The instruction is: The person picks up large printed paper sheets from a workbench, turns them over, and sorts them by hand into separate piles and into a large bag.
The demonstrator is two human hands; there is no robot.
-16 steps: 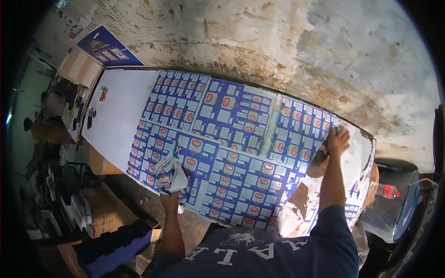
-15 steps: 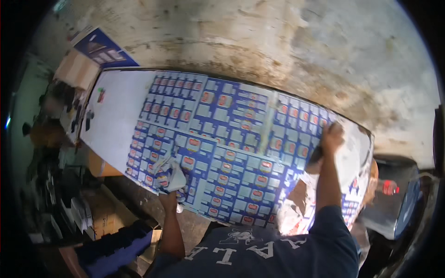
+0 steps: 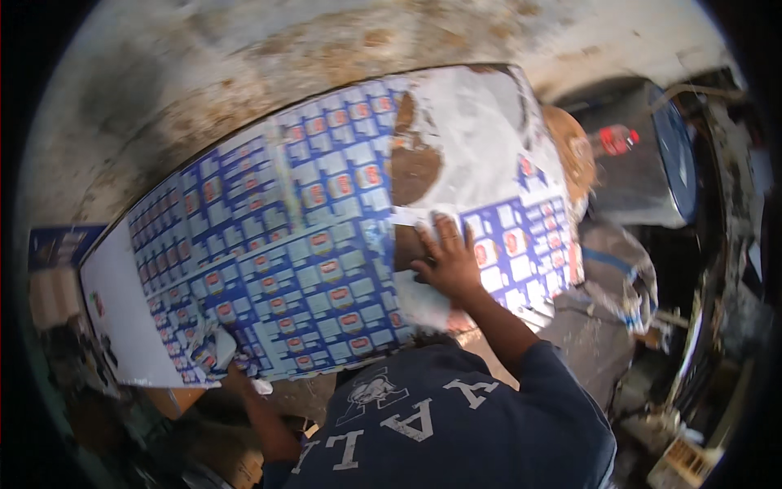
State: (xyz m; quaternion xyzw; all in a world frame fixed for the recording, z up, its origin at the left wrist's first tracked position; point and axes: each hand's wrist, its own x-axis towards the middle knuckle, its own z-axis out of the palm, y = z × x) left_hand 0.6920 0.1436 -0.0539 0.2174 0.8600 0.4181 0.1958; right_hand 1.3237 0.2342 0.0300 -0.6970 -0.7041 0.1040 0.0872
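Observation:
Blue printed sheets [image 3: 326, 269] with rows of pale boxes and red labels cover much of a long tabletop. My left hand [image 3: 237, 376], at the near left edge, is closed on a crumpled blue-and-white paper [image 3: 217, 349]; its fingers are partly hidden. My right hand [image 3: 450, 265] lies with fingers spread beside the right border of the blue sheets, holding nothing. Around it the surface shows brown bare patches [image 3: 415, 175] and torn white paper [image 3: 476, 134]. Just right of that hand, a brightly lit printed piece [image 3: 521, 244] reaches the table's end.
A stained wall [image 3: 269, 49] runs along the far side. To the right stand a dark drum [image 3: 631, 163] with a red-labelled bottle [image 3: 617, 139] on it and a sack [image 3: 619, 265]. A bare white panel [image 3: 126, 314] and a cardboard box [image 3: 55, 295] are at the left.
The view has swung to the right, showing more of the drum and sack. My right hand has come nearer to me from the far right part of the table. My left hand stays at the crumpled paper.

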